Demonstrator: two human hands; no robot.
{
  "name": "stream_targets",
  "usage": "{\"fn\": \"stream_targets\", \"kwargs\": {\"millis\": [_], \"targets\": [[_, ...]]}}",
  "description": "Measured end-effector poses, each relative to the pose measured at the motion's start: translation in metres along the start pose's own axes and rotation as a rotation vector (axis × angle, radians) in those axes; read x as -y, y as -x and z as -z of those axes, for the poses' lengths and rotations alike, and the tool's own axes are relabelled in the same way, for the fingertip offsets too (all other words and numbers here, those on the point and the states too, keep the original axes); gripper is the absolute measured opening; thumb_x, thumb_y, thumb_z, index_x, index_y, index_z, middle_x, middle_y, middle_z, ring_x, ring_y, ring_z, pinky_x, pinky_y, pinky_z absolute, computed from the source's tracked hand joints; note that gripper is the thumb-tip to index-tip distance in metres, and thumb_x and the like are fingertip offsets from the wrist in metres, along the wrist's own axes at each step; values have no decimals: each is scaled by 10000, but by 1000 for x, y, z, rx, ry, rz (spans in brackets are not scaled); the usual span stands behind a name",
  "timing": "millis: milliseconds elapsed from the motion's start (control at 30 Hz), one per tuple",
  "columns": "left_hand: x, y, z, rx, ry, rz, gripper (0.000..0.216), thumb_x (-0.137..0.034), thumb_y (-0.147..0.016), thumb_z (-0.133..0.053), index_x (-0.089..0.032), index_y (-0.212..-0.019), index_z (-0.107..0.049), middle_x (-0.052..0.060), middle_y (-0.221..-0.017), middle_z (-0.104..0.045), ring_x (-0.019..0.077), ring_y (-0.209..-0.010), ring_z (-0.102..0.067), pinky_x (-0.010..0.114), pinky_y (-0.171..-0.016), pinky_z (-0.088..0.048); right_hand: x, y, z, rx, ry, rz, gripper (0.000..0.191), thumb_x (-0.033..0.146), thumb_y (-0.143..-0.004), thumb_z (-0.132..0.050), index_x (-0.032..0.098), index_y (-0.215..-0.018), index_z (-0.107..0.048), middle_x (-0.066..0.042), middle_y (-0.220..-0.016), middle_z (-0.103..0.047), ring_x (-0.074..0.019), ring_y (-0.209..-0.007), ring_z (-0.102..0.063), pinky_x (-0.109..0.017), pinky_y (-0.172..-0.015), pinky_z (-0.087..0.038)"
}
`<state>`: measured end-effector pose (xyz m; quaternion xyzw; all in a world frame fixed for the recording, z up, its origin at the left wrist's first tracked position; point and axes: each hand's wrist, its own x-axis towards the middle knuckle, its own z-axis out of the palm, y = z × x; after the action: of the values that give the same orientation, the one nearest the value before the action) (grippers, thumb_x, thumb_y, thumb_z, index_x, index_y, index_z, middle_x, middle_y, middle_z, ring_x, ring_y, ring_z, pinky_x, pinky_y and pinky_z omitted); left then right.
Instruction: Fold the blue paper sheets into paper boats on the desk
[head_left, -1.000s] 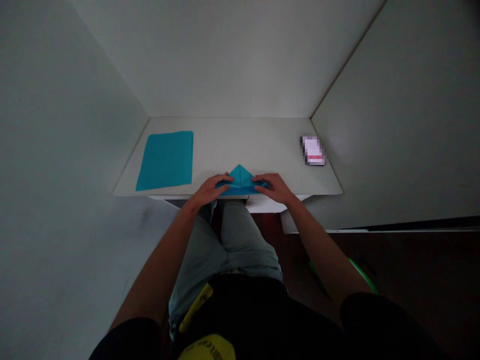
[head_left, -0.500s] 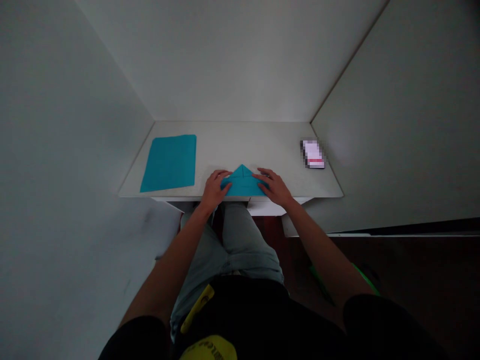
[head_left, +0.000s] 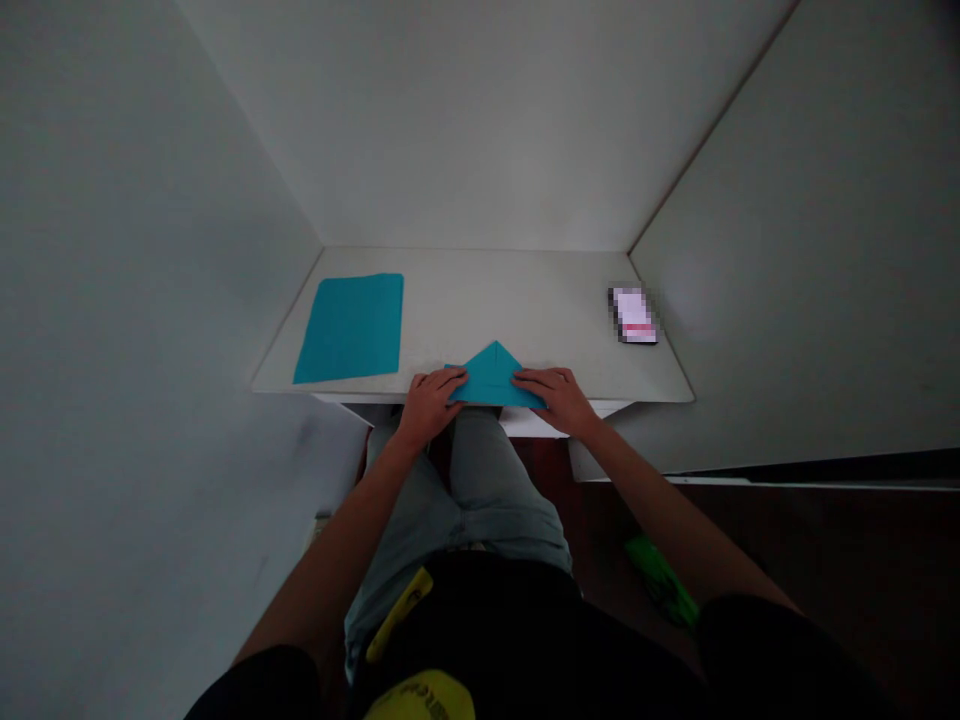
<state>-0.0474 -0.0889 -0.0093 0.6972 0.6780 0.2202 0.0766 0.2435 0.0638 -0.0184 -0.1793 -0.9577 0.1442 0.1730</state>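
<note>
A pale wall rises at the far left, and just in from it some flat teal paper lies on the left part of the white desk; whether it is one sheet or several I cannot tell. Next comes the left hand, at the desk's near edge, partly curled — its fingers rest on top of the folded teal paper at that piece's left side, with the thumb low by its near edge. The folded paper sits at the front of the desk, right of its middle, its peak pointing away from the person and a short crease line running down from the tip. On its other side the right hand has hold of the right portion, fingers laid nearly straight over the top and thumb down at the near edge. Further right, well apart from both hands, a phone lies near the desk's right end — its screen is pixelated. Below, on the dark floor, is something bright green, partly hidden by the right forearm.
</note>
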Motion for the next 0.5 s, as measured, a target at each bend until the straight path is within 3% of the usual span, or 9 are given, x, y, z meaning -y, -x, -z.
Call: {"fn": "stream_targets", "kwargs": {"millis": [133,233,367,500], "targets": [[-1,-2,12,30,40,-49,237,-284,-1009,-651,-303,-1206,-782,56,-1316,-784,310,-1272,-684,535,-1108,-474,6,0,4,-45,-111,-73,316,363,-1088,-541,314,-1316,-755,-69,-1348,-778,-291,-1250,-704,-510,-1058,-446],[-4,-11,23,-54,160,-22,202,-380,-1043,-627,-274,-1099,-790,61,-1137,-820,276,-1113,-740,482,-1048,-532,12,-9,18,-117,-242,-168,349,471,-1103,-506,298,-1222,-784,-68,-1146,-823,-278,-1066,-745,-469,-959,-518],[-5,-43,36,-248,420,162,352,-496,-993,-704,-237,-1230,-712,48,-1053,-802,210,-871,-750,353,-819,-605,6,-30,41,-309,-405,-322,418,608,-1051,-562,256,-1160,-760,-59,-1024,-795,-260,-919,-722,-403,-825,-575],[3,-75,31,-261,512,269,461,-420,-926,-785,-221,-1316,-639,26,-1023,-765,169,-754,-720,305,-714,-585,-15,-50,39,-373,-406,-421,439,625,-991,-640,236,-1191,-690,-46,-936,-740,-246,-814,-678,-380,-748,-571]]}}
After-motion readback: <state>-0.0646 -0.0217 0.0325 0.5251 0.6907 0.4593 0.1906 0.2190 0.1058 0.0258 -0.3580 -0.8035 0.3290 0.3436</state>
